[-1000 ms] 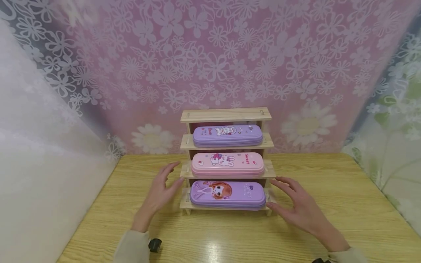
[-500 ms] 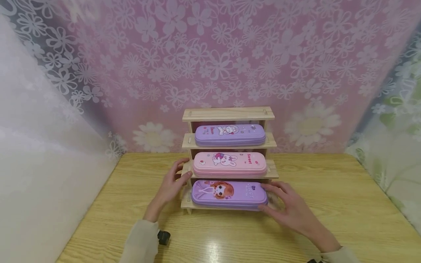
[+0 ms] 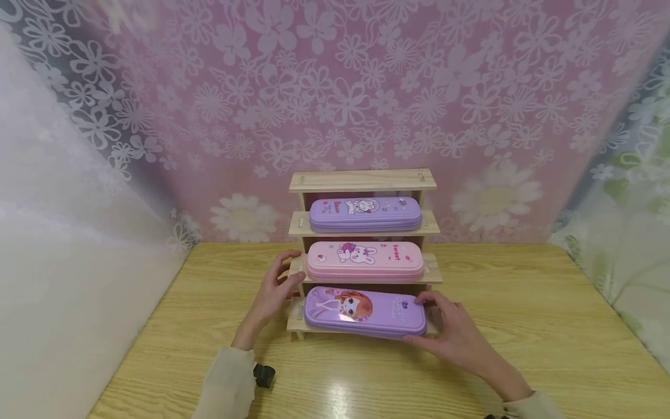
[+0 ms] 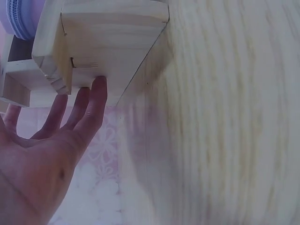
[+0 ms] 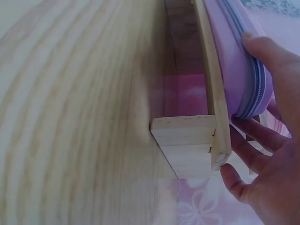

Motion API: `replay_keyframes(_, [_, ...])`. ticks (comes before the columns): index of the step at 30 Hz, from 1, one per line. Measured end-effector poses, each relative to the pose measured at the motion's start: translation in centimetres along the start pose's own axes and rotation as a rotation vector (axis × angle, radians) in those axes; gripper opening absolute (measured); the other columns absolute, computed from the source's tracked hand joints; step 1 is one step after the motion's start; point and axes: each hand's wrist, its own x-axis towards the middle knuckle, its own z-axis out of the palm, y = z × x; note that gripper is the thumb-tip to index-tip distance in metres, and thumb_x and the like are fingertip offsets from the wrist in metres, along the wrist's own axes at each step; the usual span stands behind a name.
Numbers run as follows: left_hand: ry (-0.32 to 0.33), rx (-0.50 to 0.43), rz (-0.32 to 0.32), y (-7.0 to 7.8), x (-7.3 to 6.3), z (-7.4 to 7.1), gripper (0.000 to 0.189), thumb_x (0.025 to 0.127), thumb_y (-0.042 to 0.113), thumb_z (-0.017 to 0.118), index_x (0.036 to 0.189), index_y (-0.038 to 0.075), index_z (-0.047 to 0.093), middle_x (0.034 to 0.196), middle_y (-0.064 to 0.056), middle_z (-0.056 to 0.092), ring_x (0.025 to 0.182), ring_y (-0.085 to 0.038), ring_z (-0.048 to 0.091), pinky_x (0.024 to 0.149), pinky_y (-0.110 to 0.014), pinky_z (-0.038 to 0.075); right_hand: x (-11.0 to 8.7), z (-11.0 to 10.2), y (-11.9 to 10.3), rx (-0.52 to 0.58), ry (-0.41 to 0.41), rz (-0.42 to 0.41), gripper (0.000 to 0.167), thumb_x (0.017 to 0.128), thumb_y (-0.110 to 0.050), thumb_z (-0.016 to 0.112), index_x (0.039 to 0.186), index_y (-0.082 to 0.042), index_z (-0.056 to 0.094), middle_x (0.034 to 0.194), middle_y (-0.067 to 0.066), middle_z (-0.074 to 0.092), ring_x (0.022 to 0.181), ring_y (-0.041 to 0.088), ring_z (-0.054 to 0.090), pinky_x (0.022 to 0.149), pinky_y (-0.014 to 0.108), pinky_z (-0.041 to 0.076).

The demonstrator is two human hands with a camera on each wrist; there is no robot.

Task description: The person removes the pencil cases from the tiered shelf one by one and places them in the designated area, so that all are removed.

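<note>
My right hand [image 3: 455, 331] grips the right end of a purple zip pencil case [image 3: 361, 313] with a red-haired girl printed on it, thumb on its front zip side. That end juts forward past the lowest board of a stepped wooden rack [image 3: 361, 181]. In the right wrist view, the lower fingers reach past the board's end. My left hand [image 3: 274, 288] rests against the rack's left side, thumb at the end of the second board. In the left wrist view, its fingertips touch the side panel [image 4: 117, 47], fingers fairly straight.
A pink rabbit pencil case [image 3: 366, 260] lies on the second board, a lilac one [image 3: 366, 213] on the third. The rack stands on a wood-grain table [image 3: 335, 372], before a pink floral backdrop [image 3: 335, 87]. White cloth [image 3: 78, 233] hangs at left.
My left hand has come in to touch the rack's side. My right hand has moved left onto the purple case and taken hold; its right end has swung slightly forward.
</note>
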Motion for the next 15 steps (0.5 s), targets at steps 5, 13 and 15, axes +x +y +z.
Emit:
replay_keyframes(5, [0.01,-0.011,0.004,-0.1,0.0,0.2,0.048,0.1,0.021,0.064,0.146,0.022,0.049,0.135,-0.022,0.057,0.1,-0.025,0.066,0.074,-0.04,0.061,-0.1,-1.0,0.0,0.164,-0.048,0.102,0.077,0.061,-0.031,0.101,0.123,-0.016,0.059,0.115,-0.003,0.067,0.099,0.006,0.06,0.086,0.026,0.053])
replay_keyframes(13, [0.019,0.005,-0.008,-0.6,0.3,0.1,0.046,0.101,0.025,0.063,0.145,0.026,0.049,0.136,-0.017,0.057,0.102,-0.028,0.066,0.075,-0.046,0.061,-0.5,-3.5,1.1,0.218,-0.134,0.117,0.077,0.067,-0.027,0.098,0.134,-0.02,0.061,0.123,-0.003,0.057,0.104,-0.002,0.053,0.078,0.023,0.054])
replay_keyframes(15, [0.014,0.001,-0.008,-0.6,0.2,0.0,0.047,0.101,0.025,0.062,0.146,0.026,0.048,0.136,-0.018,0.057,0.103,-0.029,0.066,0.076,-0.045,0.062,-0.7,-4.1,1.4,0.232,-0.153,0.124,0.075,0.068,-0.024,0.097,0.133,-0.021,0.061,0.124,-0.003,0.054,0.103,-0.001,0.051,0.077,0.022,0.053])
